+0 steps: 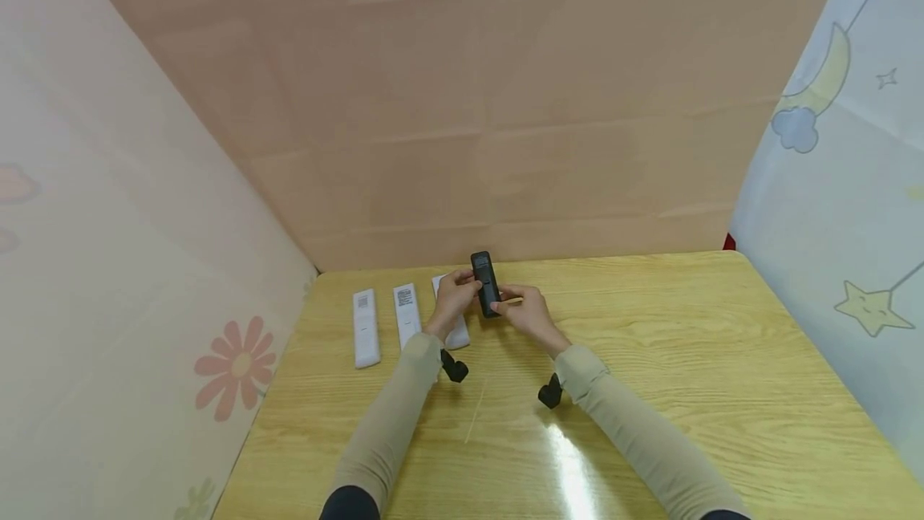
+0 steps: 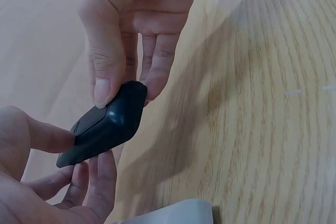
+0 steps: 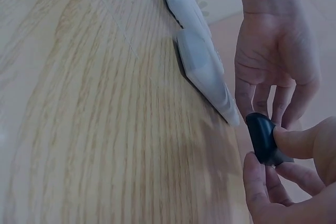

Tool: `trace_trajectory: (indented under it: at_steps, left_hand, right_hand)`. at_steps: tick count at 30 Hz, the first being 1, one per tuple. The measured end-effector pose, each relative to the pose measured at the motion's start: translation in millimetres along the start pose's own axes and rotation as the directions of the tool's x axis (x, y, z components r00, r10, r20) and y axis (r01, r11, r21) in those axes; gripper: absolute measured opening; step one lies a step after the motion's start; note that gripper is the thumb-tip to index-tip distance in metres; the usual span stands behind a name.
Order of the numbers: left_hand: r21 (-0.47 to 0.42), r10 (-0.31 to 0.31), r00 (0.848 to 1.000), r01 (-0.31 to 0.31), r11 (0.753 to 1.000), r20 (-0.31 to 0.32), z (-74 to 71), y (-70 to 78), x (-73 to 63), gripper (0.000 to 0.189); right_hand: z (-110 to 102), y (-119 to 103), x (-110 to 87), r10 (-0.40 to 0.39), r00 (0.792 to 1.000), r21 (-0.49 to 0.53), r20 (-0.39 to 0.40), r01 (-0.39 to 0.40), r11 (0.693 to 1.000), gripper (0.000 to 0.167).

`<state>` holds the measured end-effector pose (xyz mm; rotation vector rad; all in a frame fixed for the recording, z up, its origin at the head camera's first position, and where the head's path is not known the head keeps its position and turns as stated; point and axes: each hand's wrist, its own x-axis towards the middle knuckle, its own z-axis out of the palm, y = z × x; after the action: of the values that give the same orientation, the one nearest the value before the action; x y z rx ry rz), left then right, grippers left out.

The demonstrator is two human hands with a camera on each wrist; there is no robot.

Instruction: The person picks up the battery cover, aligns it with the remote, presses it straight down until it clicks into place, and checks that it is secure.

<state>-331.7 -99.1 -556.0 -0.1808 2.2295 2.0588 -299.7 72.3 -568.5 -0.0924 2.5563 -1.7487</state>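
Note:
A black remote control [image 1: 485, 286] is held up over the far part of the table, its back with a label and battery cover towards me. My left hand [image 1: 453, 297] pinches it from the left, thumb on the back and fingers beneath. At the lower right end, my right hand [image 1: 528, 311] grips it between thumb and fingers. The left wrist view shows the remote [image 2: 116, 121] tilted and raised off the wood. Under my left hand lies a white remote control [image 1: 459, 335], partly hidden by that hand.
Two more white remotes, one at far left [image 1: 366, 331] and one beside it [image 1: 407, 313], lie face down on the wooden table [image 1: 686, 359]. A brown backdrop [image 1: 505, 103] rises behind, with patterned cloths on both sides. Black mounts [image 1: 551, 393] hang at the wrists.

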Motion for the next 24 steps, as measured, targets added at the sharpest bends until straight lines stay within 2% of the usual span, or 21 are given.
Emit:
trace_trajectory:
  at_steps: [7,14,20,24]
  left_hand:
    - [0.040,0.009,1.000,-0.008,0.999,-0.025,0.6,-4.3,4.2,0.043]
    - [0.159,0.016,0.999,-0.008,0.987,-0.047,0.3,-8.4,6.9,0.043]
    - [0.234,0.024,1.000,-0.018,0.972,-0.020,0.0,-7.6,5.3,0.047]
    - [0.325,0.042,0.999,-0.045,0.945,0.014,1.0,-7.4,4.5,0.050]
  right_hand:
    - [1.4,0.6,2.2,0.010,1.000,-0.019,0.005,-0.009,1.000,0.047]
    - [3.6,0.5,2.1,0.017,1.000,0.004,0.027,-0.017,1.000,0.047]
    - [5.7,1.5,2.6,0.032,0.999,0.007,0.026,-0.032,0.999,0.045]
    - [5.8,2.7,2.4,0.037,0.999,-0.022,0.022,-0.037,0.999,0.044]
